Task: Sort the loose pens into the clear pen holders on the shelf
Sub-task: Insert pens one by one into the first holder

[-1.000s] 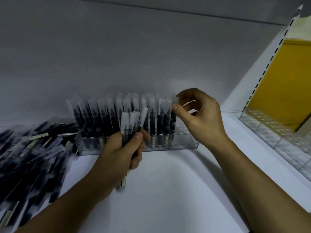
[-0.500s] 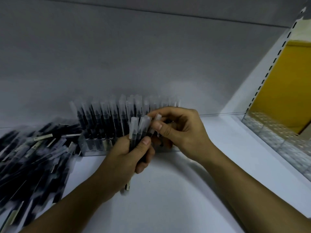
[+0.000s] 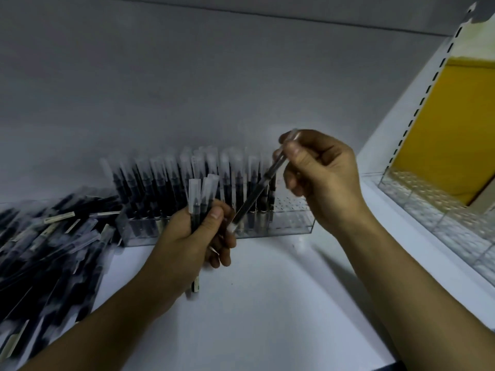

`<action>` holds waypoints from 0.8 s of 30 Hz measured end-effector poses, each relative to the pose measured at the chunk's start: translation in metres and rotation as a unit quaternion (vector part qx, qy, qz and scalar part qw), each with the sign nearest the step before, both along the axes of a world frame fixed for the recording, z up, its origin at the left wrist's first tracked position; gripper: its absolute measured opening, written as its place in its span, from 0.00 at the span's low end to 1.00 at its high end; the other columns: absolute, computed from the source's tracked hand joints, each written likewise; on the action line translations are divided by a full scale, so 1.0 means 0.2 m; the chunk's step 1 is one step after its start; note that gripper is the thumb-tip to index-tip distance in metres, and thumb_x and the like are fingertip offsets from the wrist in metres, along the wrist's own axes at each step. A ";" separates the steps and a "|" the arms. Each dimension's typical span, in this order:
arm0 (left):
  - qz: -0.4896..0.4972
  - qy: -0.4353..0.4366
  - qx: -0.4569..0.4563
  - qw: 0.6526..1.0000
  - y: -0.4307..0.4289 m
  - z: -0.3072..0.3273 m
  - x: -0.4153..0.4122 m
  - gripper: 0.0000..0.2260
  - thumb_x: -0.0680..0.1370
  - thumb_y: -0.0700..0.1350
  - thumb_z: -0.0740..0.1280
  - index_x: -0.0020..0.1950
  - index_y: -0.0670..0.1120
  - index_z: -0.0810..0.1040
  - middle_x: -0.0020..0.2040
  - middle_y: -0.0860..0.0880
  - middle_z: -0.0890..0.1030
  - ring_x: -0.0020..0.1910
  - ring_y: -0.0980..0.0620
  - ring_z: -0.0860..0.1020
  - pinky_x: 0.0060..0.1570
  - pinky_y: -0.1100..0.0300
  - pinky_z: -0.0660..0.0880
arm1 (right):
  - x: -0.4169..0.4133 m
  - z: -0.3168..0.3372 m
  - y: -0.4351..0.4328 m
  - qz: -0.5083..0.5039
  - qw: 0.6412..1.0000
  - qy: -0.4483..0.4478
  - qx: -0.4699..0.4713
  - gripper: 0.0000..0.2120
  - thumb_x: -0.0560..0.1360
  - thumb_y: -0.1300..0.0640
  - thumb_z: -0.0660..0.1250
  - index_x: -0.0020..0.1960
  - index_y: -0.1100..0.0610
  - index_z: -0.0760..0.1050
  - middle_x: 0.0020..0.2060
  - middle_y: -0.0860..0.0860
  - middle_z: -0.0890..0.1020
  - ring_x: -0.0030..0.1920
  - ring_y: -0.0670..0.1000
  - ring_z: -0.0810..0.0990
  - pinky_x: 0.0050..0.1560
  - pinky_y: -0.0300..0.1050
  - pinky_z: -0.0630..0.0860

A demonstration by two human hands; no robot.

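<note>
The left hand (image 3: 191, 239) is closed around a small bundle of black pens with clear plastic caps (image 3: 194, 194), held upright with the caps standing above the thumb and one pen end showing below the palm. The right hand (image 3: 325, 183) pinches a single black clear-capped pen (image 3: 258, 190) between thumb and forefinger near its upper end. That pen slants down and to the left, and its lower tip lies just beside the left hand's fingers, in front of the long clear acrylic pen holder (image 3: 292, 222). The holder sits on the white shelf (image 3: 267, 303) against the grey back wall (image 3: 214, 89). Rows of upright black pens (image 3: 171, 183) fill most of it, while the holes at its right end are vacant. A heap of loose black pens (image 3: 48, 250) lies on the shelf to the left, touching the holder's left end. At the far right stands a second clear perforated holder (image 3: 434, 218), in front of a yellow panel (image 3: 460, 124).
</note>
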State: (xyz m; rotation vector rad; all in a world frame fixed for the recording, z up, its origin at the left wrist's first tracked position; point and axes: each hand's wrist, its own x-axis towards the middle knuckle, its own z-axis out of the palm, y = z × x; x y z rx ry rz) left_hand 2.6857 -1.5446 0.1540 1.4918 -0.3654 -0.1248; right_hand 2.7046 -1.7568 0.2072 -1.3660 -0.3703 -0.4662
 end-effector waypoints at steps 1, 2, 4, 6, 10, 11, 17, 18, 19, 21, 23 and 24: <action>0.007 -0.005 0.002 1.000 0.00 0.00 0.00 0.13 0.76 0.52 0.60 0.51 0.44 0.77 0.34 0.45 0.79 0.27 0.48 0.75 0.27 0.57 0.72 | 0.01 0.01 -0.02 -0.008 1.000 0.006 0.029 0.04 0.74 0.61 0.73 0.48 0.59 0.82 0.39 0.56 0.83 0.26 0.50 0.75 0.25 0.39 0.69; 0.014 -0.012 0.006 1.000 -0.01 0.01 0.00 0.14 0.77 0.51 0.59 0.51 0.44 0.77 0.32 0.45 0.77 0.25 0.51 0.72 0.24 0.60 0.70 | 0.02 0.01 -0.04 -0.020 0.999 0.012 0.049 0.02 0.75 0.61 0.72 0.47 0.59 0.81 0.38 0.56 0.81 0.28 0.51 0.75 0.27 0.40 0.69; 0.023 -0.016 -0.001 1.000 -0.01 0.01 0.00 0.14 0.77 0.51 0.59 0.52 0.42 0.76 0.29 0.47 0.70 0.23 0.55 0.65 0.20 0.64 0.63 | 0.03 0.02 -0.07 -0.051 0.996 0.018 0.064 0.03 0.77 0.64 0.69 0.45 0.59 0.81 0.37 0.55 0.81 0.30 0.51 0.76 0.29 0.41 0.70; 0.027 -0.007 -0.019 0.999 -0.02 0.01 0.00 0.14 0.77 0.49 0.59 0.52 0.41 0.76 0.27 0.50 0.66 0.22 0.57 0.61 0.19 0.64 0.58 | 0.03 0.02 -0.09 -0.091 0.994 0.014 0.059 0.07 0.78 0.66 0.68 0.44 0.58 0.81 0.34 0.54 0.80 0.31 0.52 0.76 0.32 0.42 0.72; 0.033 0.015 -0.006 0.999 -0.02 0.00 0.01 0.08 0.83 0.40 0.57 0.50 0.41 0.75 0.25 0.53 0.65 0.21 0.59 0.60 0.19 0.65 0.57 | 0.04 0.03 -0.11 -0.200 0.979 -0.032 0.017 0.03 0.77 0.68 0.69 0.45 0.65 0.79 0.31 0.55 0.79 0.29 0.52 0.75 0.33 0.45 0.73; 0.030 0.028 -0.006 0.999 -0.02 0.00 0.02 0.09 0.83 0.36 0.56 0.49 0.41 0.75 0.24 0.53 0.65 0.20 0.59 0.60 0.19 0.65 0.57 | 0.04 0.03 -0.11 -0.226 0.973 -0.049 -0.007 0.03 0.78 0.67 0.69 0.45 0.66 0.79 0.32 0.58 0.79 0.29 0.53 0.75 0.33 0.45 0.73; 0.015 0.068 -0.013 0.998 -0.01 -0.01 0.04 0.15 0.82 0.30 0.51 0.44 0.43 0.74 0.24 0.52 0.65 0.19 0.57 0.59 0.21 0.64 0.54 | 0.04 0.00 -0.09 -0.265 0.954 -0.078 -0.114 0.02 0.75 0.62 0.73 0.45 0.58 0.81 0.36 0.55 0.83 0.36 0.61 0.81 0.37 0.49 0.80; 0.015 0.066 -0.012 0.998 -0.01 -0.01 0.04 0.15 0.82 0.30 0.51 0.44 0.42 0.74 0.24 0.52 0.65 0.19 0.57 0.60 0.22 0.64 0.54 | 0.04 0.00 -0.08 -0.265 0.952 -0.080 -0.129 0.03 0.75 0.62 0.73 0.45 0.56 0.81 0.37 0.54 0.83 0.36 0.60 0.82 0.38 0.50 0.81; 0.014 0.064 -0.010 0.998 -0.01 -0.01 0.04 0.15 0.82 0.30 0.51 0.44 0.42 0.74 0.24 0.52 0.65 0.19 0.57 0.60 0.22 0.63 0.53 | 0.04 -0.01 -0.07 -0.262 0.951 -0.083 -0.142 0.04 0.74 0.62 0.74 0.45 0.54 0.81 0.37 0.53 0.84 0.37 0.59 0.82 0.38 0.50 0.81; 0.015 0.066 -0.008 0.998 -0.01 -0.01 0.03 0.15 0.82 0.30 0.51 0.45 0.42 0.74 0.25 0.51 0.65 0.20 0.56 0.60 0.23 0.62 0.52 | 0.04 -0.01 -0.06 -0.250 0.950 -0.086 -0.164 0.06 0.74 0.61 0.75 0.45 0.52 0.81 0.38 0.50 0.84 0.38 0.56 0.83 0.39 0.49 0.82; 0.019 0.068 -0.005 0.998 -0.01 -0.01 0.03 0.14 0.82 0.30 0.51 0.45 0.42 0.74 0.25 0.51 0.65 0.20 0.56 0.59 0.24 0.59 0.51 | 0.03 -0.02 -0.06 -0.239 0.949 -0.082 -0.190 0.05 0.74 0.60 0.76 0.46 0.53 0.81 0.39 0.49 0.84 0.38 0.53 0.83 0.40 0.45 0.81; 0.021 0.069 -0.004 0.997 -0.01 0.00 0.03 0.14 0.82 0.31 0.51 0.45 0.42 0.73 0.25 0.51 0.64 0.20 0.56 0.59 0.25 0.58 0.50 | 0.03 -0.02 -0.06 -0.231 0.949 -0.076 -0.202 0.05 0.74 0.60 0.77 0.47 0.53 0.82 0.40 0.48 0.85 0.39 0.51 0.83 0.41 0.43 0.81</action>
